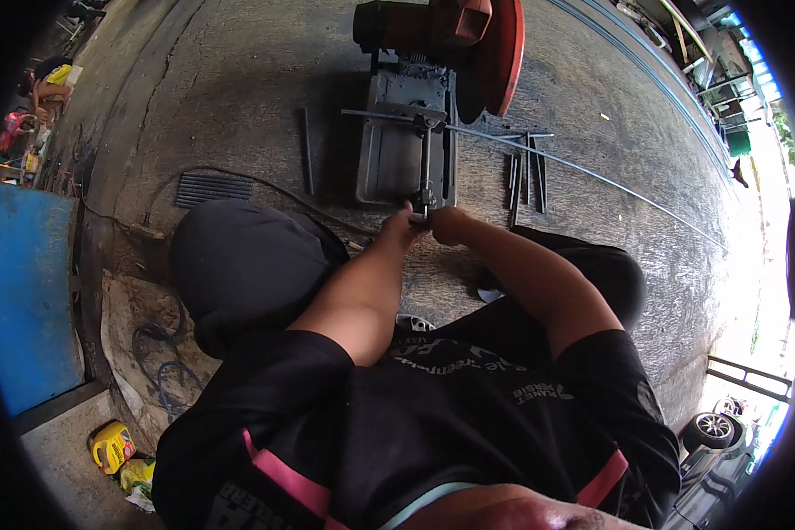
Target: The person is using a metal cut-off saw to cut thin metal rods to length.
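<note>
A red cut-off saw stands in front of me on its dark metal base. Across the base lies a long thin metal bar, held in the saw's vise and reaching far out to the right. The vise's screw rod runs toward me and ends in a crank handle. My left hand is closed on the handle's left side, thumb upward. From the right, my right hand closes round the same handle; its fingertips are mostly hidden.
Left of the saw lie a short metal bar, a row of cut pieces and a cable. More cut bars rest on its right. Long rods stretch along the floor. A person sits far left, near a blue panel.
</note>
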{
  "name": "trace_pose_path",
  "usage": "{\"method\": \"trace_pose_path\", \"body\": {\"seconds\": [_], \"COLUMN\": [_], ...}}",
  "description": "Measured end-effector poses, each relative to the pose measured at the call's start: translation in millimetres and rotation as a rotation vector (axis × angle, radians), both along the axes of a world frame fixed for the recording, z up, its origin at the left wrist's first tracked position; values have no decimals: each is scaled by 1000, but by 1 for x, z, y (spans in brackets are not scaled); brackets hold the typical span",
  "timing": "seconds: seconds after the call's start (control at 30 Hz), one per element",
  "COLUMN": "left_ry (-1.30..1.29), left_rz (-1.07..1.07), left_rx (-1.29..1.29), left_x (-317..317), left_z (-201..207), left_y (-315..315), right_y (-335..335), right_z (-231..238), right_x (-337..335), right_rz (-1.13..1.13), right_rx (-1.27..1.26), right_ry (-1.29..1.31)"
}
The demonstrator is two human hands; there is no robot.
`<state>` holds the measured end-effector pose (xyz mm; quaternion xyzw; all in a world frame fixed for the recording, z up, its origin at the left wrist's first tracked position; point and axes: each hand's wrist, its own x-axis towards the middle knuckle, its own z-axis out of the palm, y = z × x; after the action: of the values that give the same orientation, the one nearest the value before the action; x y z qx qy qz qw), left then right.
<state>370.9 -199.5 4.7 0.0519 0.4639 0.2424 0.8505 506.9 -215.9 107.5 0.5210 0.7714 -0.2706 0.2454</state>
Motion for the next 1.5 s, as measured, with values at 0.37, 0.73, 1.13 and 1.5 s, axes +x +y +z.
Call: {"method": "trace_pose_path", "body": {"seconds": [0.37,0.73,1.13,1.5], "left_ry": [17,-73,275,274], "left_rz": [212,437,-185,30], "left_rx": [-311,-499,-205,-103], "left_x": [11,13,16,30], "left_z": [-19,-17,-37,-40], "left_y": [7,6,11,16], "right_y": [14,0,-9,-5], "right_z": [36,32,-24,38], "right_x": [-12,-10,0,-7], "right_rz": [-303,-214,21,-372], "right_rx": [236,96,-50,135], "right_ry": [299,199,16,84]}}
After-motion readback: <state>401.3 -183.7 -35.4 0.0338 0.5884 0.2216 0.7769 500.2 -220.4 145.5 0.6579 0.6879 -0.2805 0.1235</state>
